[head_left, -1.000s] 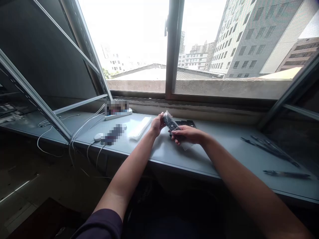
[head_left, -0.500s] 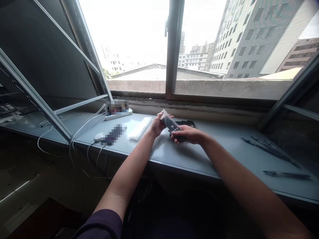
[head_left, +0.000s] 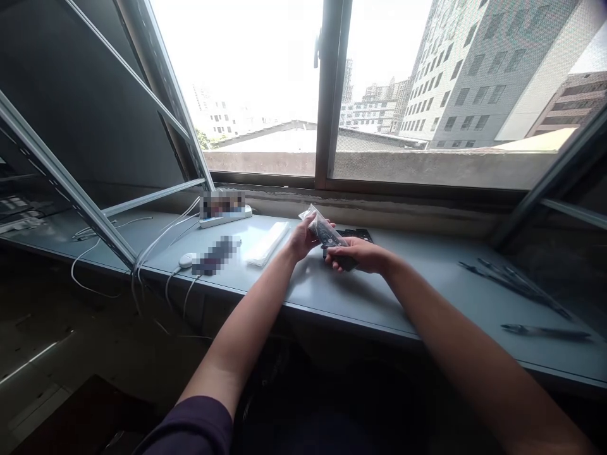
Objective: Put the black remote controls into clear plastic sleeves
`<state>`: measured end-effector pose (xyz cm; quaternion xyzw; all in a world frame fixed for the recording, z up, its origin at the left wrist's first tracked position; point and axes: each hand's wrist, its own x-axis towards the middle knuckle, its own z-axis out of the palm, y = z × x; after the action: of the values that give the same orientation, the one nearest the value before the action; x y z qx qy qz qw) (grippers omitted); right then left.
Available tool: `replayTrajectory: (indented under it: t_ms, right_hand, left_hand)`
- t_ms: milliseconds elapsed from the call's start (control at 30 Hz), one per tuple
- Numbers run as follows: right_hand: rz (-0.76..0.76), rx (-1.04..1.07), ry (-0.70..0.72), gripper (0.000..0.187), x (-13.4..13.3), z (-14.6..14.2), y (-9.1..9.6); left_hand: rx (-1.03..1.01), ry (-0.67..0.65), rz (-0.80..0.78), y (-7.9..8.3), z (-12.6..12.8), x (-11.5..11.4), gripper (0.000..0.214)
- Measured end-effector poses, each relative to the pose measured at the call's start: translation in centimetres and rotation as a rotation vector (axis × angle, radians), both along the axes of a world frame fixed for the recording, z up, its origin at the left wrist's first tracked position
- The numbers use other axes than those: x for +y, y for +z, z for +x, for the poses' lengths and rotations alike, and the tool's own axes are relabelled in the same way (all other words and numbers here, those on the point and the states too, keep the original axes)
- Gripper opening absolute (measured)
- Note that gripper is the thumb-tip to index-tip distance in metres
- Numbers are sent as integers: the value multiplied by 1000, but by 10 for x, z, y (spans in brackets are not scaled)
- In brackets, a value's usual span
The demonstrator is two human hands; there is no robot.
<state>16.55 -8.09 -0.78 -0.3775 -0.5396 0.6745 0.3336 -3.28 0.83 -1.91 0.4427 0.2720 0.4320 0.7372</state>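
Note:
A black remote control (head_left: pixel 331 235) with round buttons sits partly inside a clear plastic bag (head_left: pixel 310 213), tilted above the desk. My left hand (head_left: pixel 303 236) is closed around the bag and the remote's upper part. Around the remote's lower end, my right hand (head_left: pixel 360 254) is closed, its thumb on top. Dark flat items (head_left: pixel 359 235), partly hidden by my right hand, lie on the desk behind it. A stack of clear, whitish plastic bags (head_left: pixel 268 245) rests just left of my left hand.
On the grey desk (head_left: pixel 427 278), several long dark items (head_left: pixel 516 284) and another single one (head_left: pixel 545 332) lie at right. A white power strip (head_left: pixel 225 217), cables and a blurred-out object (head_left: pixel 215 256) are at left. Metal frame posts (head_left: pixel 66 177) rise on the left; a window is ahead.
The plastic bag's top end has shifted slightly up and left, and the remote has turned a little in my hands. Both hands keep their grip; the rest looks the same.

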Motion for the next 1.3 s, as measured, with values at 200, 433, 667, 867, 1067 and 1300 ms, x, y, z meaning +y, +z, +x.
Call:
replayTrajectory:
  t_ms: [200,433,667,867,1067,1300]
  right_hand:
    - [-28,3,-6,32,-3,-1,3]
    - [1,19,-46,29,-2,-1,3]
    - [-36,3,-50,39,-5,-4,6]
    - [-22,-9,-70,34,-7,-6,8]
    - [21,16,-117,28,-6,-5,9]
    - [2,16,-96,22,-5,-6,6]
  left_hand:
    - [-17,59,53,-4,3,2,30]
    - [30,-26,47,-7,2,2,43]
    - [-28,60,117,-13,7,6,39]
    - [8,61,135,-12,6,4,46]
    - [70,5,152,-14,7,3,50]
    - [-12,92,173,-14,5,8,53]
